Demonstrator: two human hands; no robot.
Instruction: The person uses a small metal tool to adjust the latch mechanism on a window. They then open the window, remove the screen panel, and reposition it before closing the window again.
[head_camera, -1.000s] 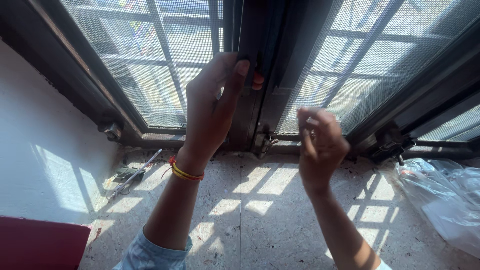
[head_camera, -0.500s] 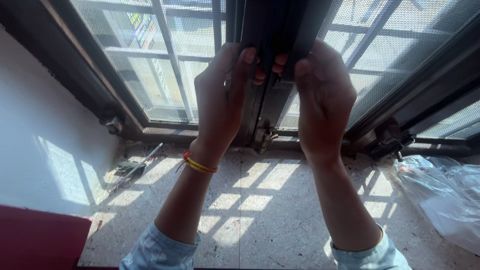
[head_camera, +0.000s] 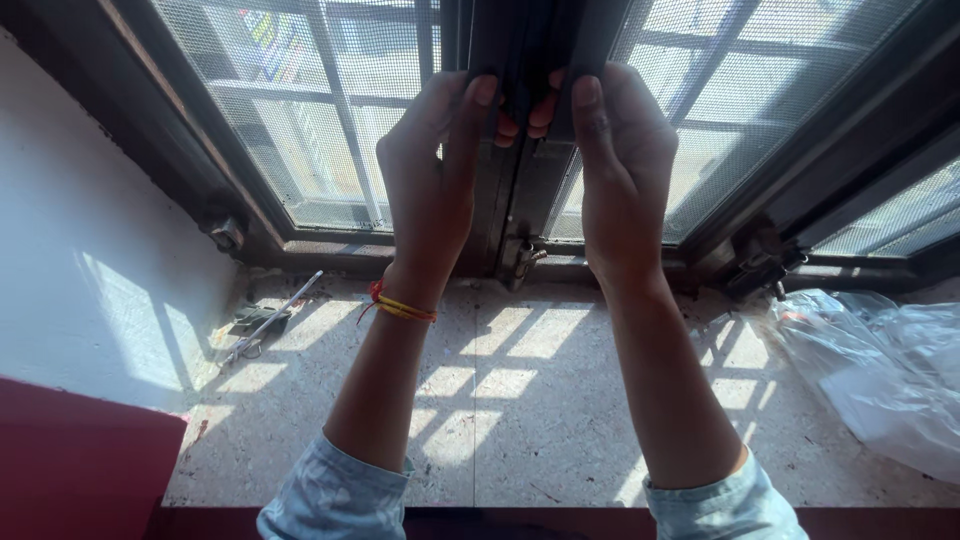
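Note:
Both of my hands are raised to the dark centre post (head_camera: 522, 200) where two mesh window frames meet. My left hand (head_camera: 432, 185), with a red and yellow thread band at its wrist, grips the post's left edge, thumb on the front and fingertips curled behind. My right hand (head_camera: 622, 170) grips the right edge the same way. The two hands sit side by side at the same height, fingertips almost touching behind the post. A small metal latch (head_camera: 522, 262) sits at the post's foot, below my hands.
A speckled stone sill (head_camera: 520, 400) runs under the window. A thin metal rod and small dark bits (head_camera: 265, 322) lie at its left end by the white wall (head_camera: 90, 260). Crumpled clear plastic (head_camera: 885, 365) lies at the right. A dark red surface (head_camera: 80, 460) fills the lower left corner.
My right hand rose from below the frame and closed on the centre post beside my left hand. The view shifted slightly closer to the window.

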